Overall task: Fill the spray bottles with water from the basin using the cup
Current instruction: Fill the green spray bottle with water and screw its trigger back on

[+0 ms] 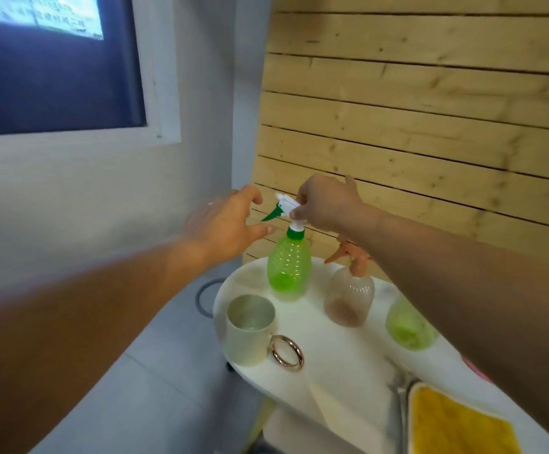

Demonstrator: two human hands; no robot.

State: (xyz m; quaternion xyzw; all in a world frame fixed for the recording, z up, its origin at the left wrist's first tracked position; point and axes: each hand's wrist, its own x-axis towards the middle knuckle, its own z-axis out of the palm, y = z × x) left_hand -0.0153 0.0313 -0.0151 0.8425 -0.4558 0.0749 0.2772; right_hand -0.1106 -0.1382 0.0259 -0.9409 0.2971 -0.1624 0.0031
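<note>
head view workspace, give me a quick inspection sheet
surface: white table, rounded edge.
job's things: green bottle upright, sprayer on; peach bottle beside it, sprayer on; second green bottle partly behind the right arm; cup upright near the table edge; basin not seen.
clutter: yellow cloth at lower right.
grippers: right hand pinches the green bottle's sprayer; left hand open beside it, touching nothing.
cables: nothing seen.
surroundings: wood slat wall, window at left.
</note>
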